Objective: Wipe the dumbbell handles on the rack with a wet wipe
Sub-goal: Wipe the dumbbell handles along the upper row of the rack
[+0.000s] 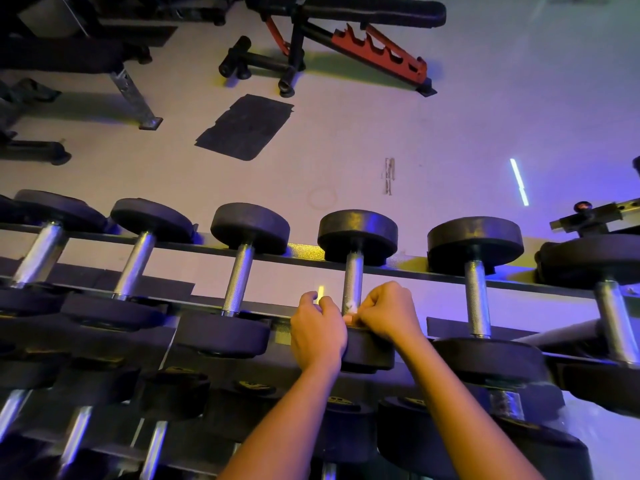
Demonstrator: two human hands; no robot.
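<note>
Both grips, left hand (pixel 318 329) and right hand (pixel 388 313), tight on wet wipe (pixel 349 310) at near end of handle (pixel 354 275), gaps beside.

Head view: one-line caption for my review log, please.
Left hand and right hand pinch a wipe against the near end of a dumbbell handle on the upper row of the rack.

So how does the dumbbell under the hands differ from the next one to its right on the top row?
The dumbbell under the hands has the left hand and right hand curled at its handle's near end, a wet wipe between them; its right neighbour is untouched. The neighbour's heads look wider, and its handle shows fully. Both lie across the rack with metal handles and round black heads.
</note>
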